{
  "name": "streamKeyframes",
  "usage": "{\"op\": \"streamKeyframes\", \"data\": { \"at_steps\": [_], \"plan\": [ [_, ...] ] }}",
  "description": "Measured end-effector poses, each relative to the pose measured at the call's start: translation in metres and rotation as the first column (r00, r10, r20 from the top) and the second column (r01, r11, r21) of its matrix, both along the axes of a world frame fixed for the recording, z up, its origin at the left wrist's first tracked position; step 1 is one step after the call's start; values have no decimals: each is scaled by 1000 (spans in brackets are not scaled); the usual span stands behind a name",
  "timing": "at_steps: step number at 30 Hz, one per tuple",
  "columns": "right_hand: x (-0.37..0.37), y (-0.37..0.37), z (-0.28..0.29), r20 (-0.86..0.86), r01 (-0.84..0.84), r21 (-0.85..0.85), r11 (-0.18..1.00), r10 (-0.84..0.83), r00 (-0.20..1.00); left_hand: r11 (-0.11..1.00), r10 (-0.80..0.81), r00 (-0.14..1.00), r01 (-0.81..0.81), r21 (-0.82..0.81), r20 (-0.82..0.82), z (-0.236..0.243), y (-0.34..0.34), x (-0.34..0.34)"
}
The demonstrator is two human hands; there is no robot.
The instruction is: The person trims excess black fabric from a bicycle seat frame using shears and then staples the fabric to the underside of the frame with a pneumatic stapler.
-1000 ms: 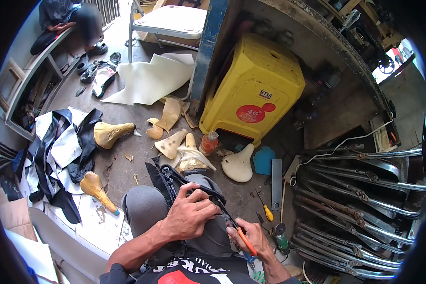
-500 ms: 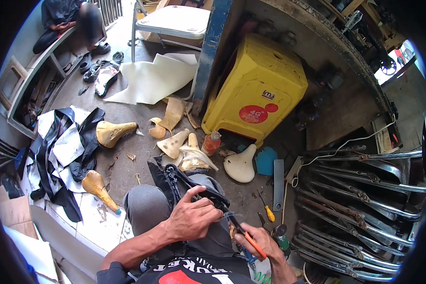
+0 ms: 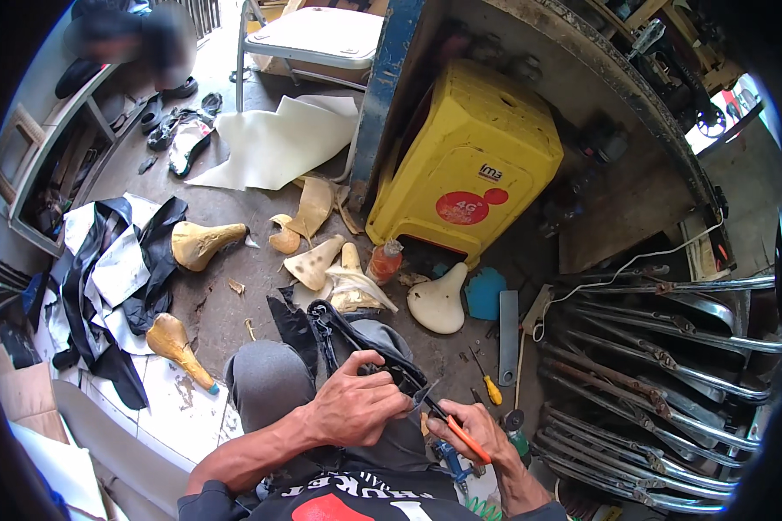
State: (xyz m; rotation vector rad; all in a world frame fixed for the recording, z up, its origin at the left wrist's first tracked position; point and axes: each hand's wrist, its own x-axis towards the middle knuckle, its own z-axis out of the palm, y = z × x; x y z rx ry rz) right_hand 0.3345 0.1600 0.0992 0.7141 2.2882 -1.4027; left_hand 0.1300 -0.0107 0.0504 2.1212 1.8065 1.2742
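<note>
Over my lap, my left hand (image 3: pixel 356 406) is closed on a black bicycle saddle (image 3: pixel 389 358), whose folded edge faces up; its far end rests near my knees. My right hand (image 3: pixel 480 434) grips orange-handled pliers (image 3: pixel 466 439). Their dark jaws touch or nearly touch the saddle's near end, close to my left fingers; the exact contact is too small to make out. Dark scraps of covering (image 3: pixel 291 323) hang beside my knee. Just beyond my knees lie bare saddle pads, among them a cream one (image 3: pixel 438 302) and a spotted one (image 3: pixel 313 262).
A yellow plastic stool (image 3: pixel 469 165) lies tipped over ahead. Stacked chrome bars (image 3: pixel 669 408) crowd the right, near a yellow-handled screwdriver (image 3: pixel 493 391) and a grey flat strip (image 3: pixel 508 339). Black and white cloth (image 3: pixel 117 278) is heaped left. A person (image 3: pixel 104 39) sits at the far left.
My right hand and the pliers have shifted slightly down and right, and the pliers' angle has changed a little. My left hand keeps its grip on the saddle. The far-left person's hands have moved.
</note>
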Motion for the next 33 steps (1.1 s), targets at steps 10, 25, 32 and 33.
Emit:
{"op": "streamKeyframes", "data": {
  "at_steps": [10,25,32,33],
  "plan": [
    [5,11,-4,-106,-123,-23,992,119,987,981,-181,974,168,99,139,14,0,-12],
    [31,-36,-67,-262,567,-174,805,-593,762,938,324,946,-318,-136,29,13,9,-12],
    [-15,-55,-66,-426,485,-252,838,-545,722,711,701,701,-669,-219,132,12,21,-11],
    [-23,-56,-66,-428,482,-256,838,-545,721,675,736,662,-704,-221,141,12,23,-9]
  ]
}}
